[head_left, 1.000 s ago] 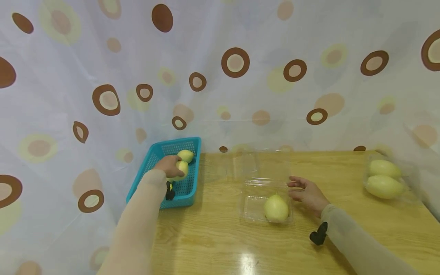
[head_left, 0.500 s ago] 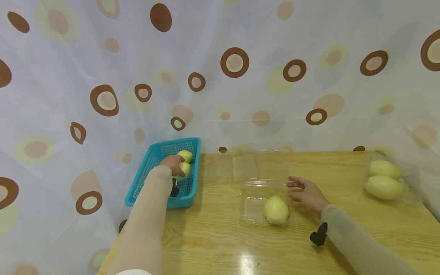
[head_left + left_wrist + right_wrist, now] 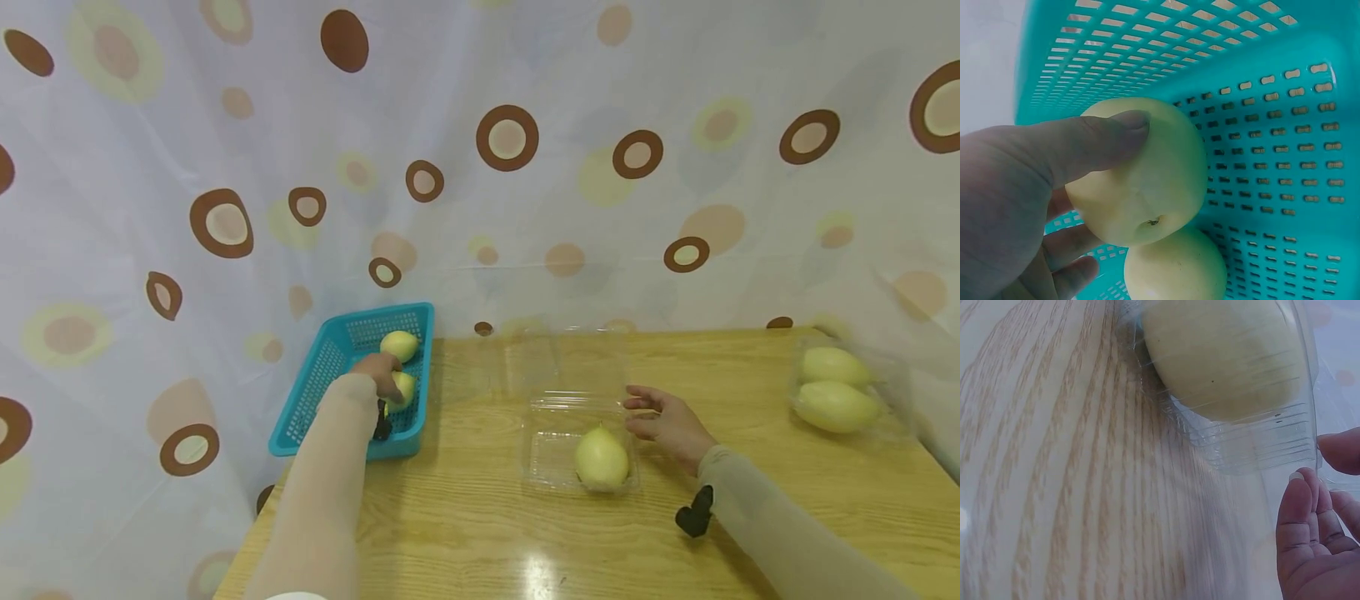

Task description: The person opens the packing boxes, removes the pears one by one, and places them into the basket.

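Observation:
Inside the blue plastic basket point(image 3: 408, 446), my left hand point(image 3: 377, 373) grips a yellow pear point(image 3: 1147, 169), its thumb laid over the near side and fingers reaching round beneath. A second pear point(image 3: 399, 346) lies in the basket just behind it in the head view. My right hand point(image 3: 671, 429) is at the right side of an open clear plastic clamshell box point(image 3: 551, 454). In the right wrist view its thumb point(image 3: 1341, 452) and fingertips pinch the box's thin rim. One pear point(image 3: 602, 460) sits in the right half of this box, and the box's lid stands folded back behind.
At the far right of the wooden table point(image 3: 457, 525), another clear box point(image 3: 892, 404) holds two pears point(image 3: 836, 407). More clear plastic point(image 3: 465, 371) lies between basket and lid. A spotted curtain point(image 3: 540, 208) hangs behind the table and along its left.
My left hand with its pear has shifted a little right and then nearer the basket's front, opening a gap to the other pear. My right hand has stayed at the box.

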### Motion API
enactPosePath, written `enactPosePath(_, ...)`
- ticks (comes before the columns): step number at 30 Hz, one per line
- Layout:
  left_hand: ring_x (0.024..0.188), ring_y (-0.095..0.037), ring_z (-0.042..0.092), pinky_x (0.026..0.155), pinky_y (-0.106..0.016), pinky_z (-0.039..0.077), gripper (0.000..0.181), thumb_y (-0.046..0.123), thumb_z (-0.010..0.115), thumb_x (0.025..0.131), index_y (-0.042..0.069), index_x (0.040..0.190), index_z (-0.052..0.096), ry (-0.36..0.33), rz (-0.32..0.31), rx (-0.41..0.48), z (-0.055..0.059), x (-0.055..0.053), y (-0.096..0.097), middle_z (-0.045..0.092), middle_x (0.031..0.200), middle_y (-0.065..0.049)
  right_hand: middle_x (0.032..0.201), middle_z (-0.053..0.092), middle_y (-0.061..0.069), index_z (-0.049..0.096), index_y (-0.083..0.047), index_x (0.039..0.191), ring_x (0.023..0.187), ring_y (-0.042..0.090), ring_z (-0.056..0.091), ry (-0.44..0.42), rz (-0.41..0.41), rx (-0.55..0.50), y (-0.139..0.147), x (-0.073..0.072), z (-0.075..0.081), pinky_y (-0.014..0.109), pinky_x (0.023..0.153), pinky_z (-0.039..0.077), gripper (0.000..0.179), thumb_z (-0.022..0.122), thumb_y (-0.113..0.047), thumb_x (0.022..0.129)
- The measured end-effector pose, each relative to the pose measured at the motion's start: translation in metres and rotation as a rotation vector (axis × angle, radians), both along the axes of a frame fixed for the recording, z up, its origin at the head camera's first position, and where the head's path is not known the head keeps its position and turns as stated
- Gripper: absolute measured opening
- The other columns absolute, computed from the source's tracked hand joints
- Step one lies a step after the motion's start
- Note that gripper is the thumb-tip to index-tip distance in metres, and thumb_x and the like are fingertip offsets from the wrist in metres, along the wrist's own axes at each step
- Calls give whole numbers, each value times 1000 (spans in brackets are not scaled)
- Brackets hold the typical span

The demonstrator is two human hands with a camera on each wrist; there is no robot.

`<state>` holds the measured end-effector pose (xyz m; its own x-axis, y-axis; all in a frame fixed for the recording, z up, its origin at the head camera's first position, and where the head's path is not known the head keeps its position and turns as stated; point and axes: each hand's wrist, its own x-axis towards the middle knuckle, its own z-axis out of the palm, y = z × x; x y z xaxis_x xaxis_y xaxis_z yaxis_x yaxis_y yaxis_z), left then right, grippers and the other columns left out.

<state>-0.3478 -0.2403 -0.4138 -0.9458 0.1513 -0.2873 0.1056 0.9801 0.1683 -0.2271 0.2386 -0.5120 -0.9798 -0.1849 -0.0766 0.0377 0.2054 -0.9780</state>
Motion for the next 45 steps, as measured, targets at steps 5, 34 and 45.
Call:
enactPosePath(5, 118, -37, 51, 94, -49, 45, 67, 25, 82, 77, 6, 135, 54, 5, -10, 5, -2, -1, -2, 54, 131, -18, 137, 40, 23, 25, -1, 150, 118, 35, 50, 2, 0, -6, 0, 1, 0, 38, 87, 52, 69, 63, -6, 92)
enactPosePath(34, 121, -40, 49, 92, -49, 47, 59, 16, 77, 82, 3, 135, 53, -44, -4, -16, 1, 3, -8, 51, 135, -20, 138, 40, 24, 26, -1, 150, 120, 37, 48, -6, 10, -23, -6, 2, -1, 41, 90, 51, 69, 63, -6, 92)
enactPosePath(45, 122, -37, 50, 94, -49, 46, 57, 25, 67, 91, 5, 140, 47, 55, -143, 83, 35, 17, -6, 50, 136, -21, 139, 40, 25, 25, -1, 150, 121, 38, 48, -1, -1, -14, 1, 3, -1, 41, 89, 51, 69, 63, -9, 93)
